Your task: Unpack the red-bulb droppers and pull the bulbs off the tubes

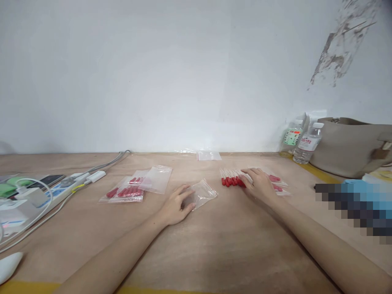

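Observation:
My left hand (pixel 179 205) is at the middle of the table, its thumb and fingers curved around the near end of a clear zip bag (pixel 203 195). Nothing can be made out inside that bag. To its right lies a row of thin pale sticks with red ends (pixel 229 181). My right hand (pixel 259 183) rests over the right end of this row, thumb and fingers apart, touching the sticks. Partly hidden behind it are bags holding red-ended pieces (pixel 278 188). On the left, bags with red pieces (pixel 125 192) overlap a clear bag (pixel 157 179).
Along the left stand a power strip (pixel 55 192) with plugs and cables, a phone (pixel 49 181) and a white object (pixel 10 265). Two plastic bottles (pixel 308 143) and a grey-beige handbag (pixel 352 147) stand by the wall at right. Another flat bag (pixel 209 156) lies at the wall.

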Demonstrator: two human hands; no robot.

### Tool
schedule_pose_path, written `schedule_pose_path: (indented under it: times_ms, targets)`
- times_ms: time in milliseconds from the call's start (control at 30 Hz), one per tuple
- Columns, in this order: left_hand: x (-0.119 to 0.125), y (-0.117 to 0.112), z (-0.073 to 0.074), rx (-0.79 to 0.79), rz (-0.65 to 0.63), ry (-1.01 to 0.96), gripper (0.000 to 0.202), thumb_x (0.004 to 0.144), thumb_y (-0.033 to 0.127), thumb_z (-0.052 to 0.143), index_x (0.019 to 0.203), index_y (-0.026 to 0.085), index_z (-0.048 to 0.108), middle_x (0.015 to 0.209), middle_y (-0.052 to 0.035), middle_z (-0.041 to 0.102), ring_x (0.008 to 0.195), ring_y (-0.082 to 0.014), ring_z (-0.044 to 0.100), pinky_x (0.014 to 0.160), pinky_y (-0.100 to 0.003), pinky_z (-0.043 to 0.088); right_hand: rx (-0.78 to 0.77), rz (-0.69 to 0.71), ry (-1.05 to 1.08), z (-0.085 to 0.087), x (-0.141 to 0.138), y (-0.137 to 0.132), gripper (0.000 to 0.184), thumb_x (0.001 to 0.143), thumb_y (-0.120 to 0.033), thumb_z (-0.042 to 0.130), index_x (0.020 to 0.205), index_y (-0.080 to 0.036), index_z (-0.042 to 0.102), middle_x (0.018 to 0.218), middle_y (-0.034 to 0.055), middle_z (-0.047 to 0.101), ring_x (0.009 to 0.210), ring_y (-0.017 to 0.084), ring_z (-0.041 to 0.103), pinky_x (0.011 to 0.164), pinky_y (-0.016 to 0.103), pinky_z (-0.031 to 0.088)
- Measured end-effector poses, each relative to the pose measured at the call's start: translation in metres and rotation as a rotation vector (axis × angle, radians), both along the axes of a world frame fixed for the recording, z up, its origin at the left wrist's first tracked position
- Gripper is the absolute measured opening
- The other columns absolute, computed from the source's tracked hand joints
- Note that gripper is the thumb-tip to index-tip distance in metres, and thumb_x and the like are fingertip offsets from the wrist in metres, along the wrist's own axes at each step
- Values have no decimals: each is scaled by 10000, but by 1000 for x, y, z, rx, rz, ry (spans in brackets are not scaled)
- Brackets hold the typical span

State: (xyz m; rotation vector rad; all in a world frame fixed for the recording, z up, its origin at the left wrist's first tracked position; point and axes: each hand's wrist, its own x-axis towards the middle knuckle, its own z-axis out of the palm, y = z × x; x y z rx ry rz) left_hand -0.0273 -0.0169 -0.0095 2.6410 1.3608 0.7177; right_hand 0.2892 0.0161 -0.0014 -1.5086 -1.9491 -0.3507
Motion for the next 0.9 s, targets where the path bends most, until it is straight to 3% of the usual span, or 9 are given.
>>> schedule_pose_path:
  times_ms: [133,233,300,500,600,733,800,900]
  targets:
    - [2,0,3,-70,-158,20,458,832,361,424,1273,246,382,1365,-34,322,1260,-207,274,1034,-374,263,-46,219,66,2,-36,-23,300,848,-357,369,970,-208,599,982,93,592,939,221,493,844,363,355]
    - [2,1,2,-126,-164,71,432,852,387,383,1262,252,400,1361,-33,331,1257,-205,283,1036,-379,252,-145,458,-97,-1,-67,-45,357,817,-419,419,1098,-239,546,1124,84,533,1005,234,461,859,381,337]
    - [2,1,1,-140,-136,82,431,856,421,365,1250,255,418,1361,-36,332,1253,-211,290,1035,-383,246,-200,518,-146,-3,-80,-55,377,819,-448,403,1115,-254,534,1157,76,509,1014,228,457,866,386,331]
    - [4,-3,1,-142,-118,113,461,852,463,347,1252,246,417,1361,-42,332,1252,-216,288,1034,-379,236,-285,415,-116,-9,-78,-51,390,861,-426,320,1127,-222,520,1164,63,519,1045,214,441,896,386,313]
    - [5,-1,2,-107,-78,55,422,838,457,381,1172,232,508,1273,-56,450,1176,-216,397,999,-366,289,-285,431,-110,-11,-74,-50,380,864,-407,325,1125,-216,524,1168,63,521,1048,210,442,899,380,314]
    - [3,8,1,-100,80,-142,322,805,394,450,1018,187,577,1072,-65,569,985,-198,527,875,-324,399,-267,466,-108,-12,-78,-54,354,855,-392,350,1108,-225,533,1132,54,543,1012,196,465,874,361,334]
    - [-1,14,3,-168,150,-197,332,744,367,527,1004,163,558,1010,-71,577,897,-193,550,789,-308,437,-223,394,-80,-10,-77,-50,343,832,-409,390,1076,-231,551,1100,55,559,992,204,477,854,364,344]
    - [-9,16,10,-321,176,-210,432,630,331,621,1009,147,527,899,-52,577,754,-168,551,674,-280,448,-146,147,46,0,-58,-32,298,801,-399,427,952,-215,606,985,69,602,931,208,510,804,349,368]
